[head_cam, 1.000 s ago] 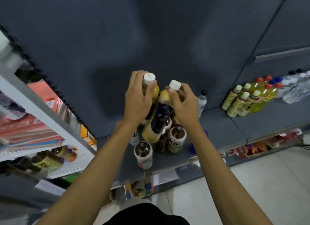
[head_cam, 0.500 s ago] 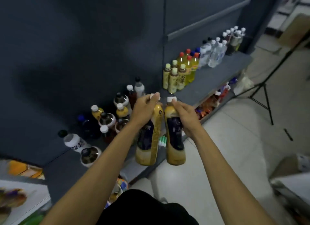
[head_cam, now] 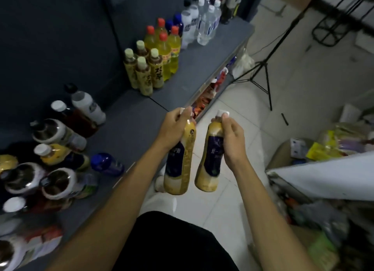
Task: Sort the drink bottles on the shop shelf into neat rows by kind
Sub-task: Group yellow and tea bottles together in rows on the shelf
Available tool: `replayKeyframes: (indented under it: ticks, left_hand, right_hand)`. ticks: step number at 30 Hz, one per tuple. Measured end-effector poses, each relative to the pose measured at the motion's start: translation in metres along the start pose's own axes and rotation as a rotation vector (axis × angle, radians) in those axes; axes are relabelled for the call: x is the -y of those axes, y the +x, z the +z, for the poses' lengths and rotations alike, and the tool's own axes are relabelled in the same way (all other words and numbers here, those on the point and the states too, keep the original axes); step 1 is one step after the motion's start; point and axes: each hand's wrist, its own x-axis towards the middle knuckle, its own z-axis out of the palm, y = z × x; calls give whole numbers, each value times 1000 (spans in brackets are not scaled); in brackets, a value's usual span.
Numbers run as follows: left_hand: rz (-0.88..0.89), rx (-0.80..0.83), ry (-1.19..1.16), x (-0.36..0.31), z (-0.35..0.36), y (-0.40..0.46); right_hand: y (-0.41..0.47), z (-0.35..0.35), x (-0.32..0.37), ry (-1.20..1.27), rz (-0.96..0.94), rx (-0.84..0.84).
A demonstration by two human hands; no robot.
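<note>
My left hand point(head_cam: 173, 127) grips the neck of a tan bottle with a dark label point(head_cam: 178, 165), held over the floor just off the shelf's front edge. My right hand point(head_cam: 232, 141) holds a second bottle of the same kind point(head_cam: 209, 161) beside it, a small gap between the two. Both have white caps. On the grey shelf point(head_cam: 141, 117), a mixed cluster of bottles point(head_cam: 50, 149) stands at the left. Neat groups stand farther along: brown tea bottles point(head_cam: 143, 70), yellow red-capped bottles point(head_cam: 166, 42) and clear water bottles point(head_cam: 204, 18).
A black tripod point(head_cam: 261, 72) stands on the tiled floor at the right. A cluttered pile of packets and a white sheet point(head_cam: 323, 175) lies at the right. A lower shelf with snack packets point(head_cam: 210, 88) shows under the grey shelf's edge.
Both hands lifted the two tan bottles out of the left cluster and carried them rightwards off the shelf edge. The two bottles have moved slightly apart. The view swung right.
</note>
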Motion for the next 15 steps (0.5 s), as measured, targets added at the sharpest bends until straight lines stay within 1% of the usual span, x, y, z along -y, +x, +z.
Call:
replayKeyframes:
  ticks: [3, 6, 9, 10, 12, 15]
  left_hand:
    - [-44, -42, -36, 1, 9, 42]
    - [-110, -157, -128, -4, 11, 72]
    - [-207, -141, -269, -5, 12, 90]
    - [-220, -148, -294, -5, 12, 97]
    - [-229, -226, -286, -10, 13, 112]
    - [-243, -451, -150, -13, 8, 127]
  right_hand:
    - [37, -10, 4, -49, 45, 16]
    - [71, -14, -1, -103, 96, 32]
    - [104, -5, -5, -112, 94, 76]
    - [117, 1, -3, -108, 96, 107]
    - [146, 19, 0, -76, 94, 200]
    - [191, 51, 7, -64, 39, 395]
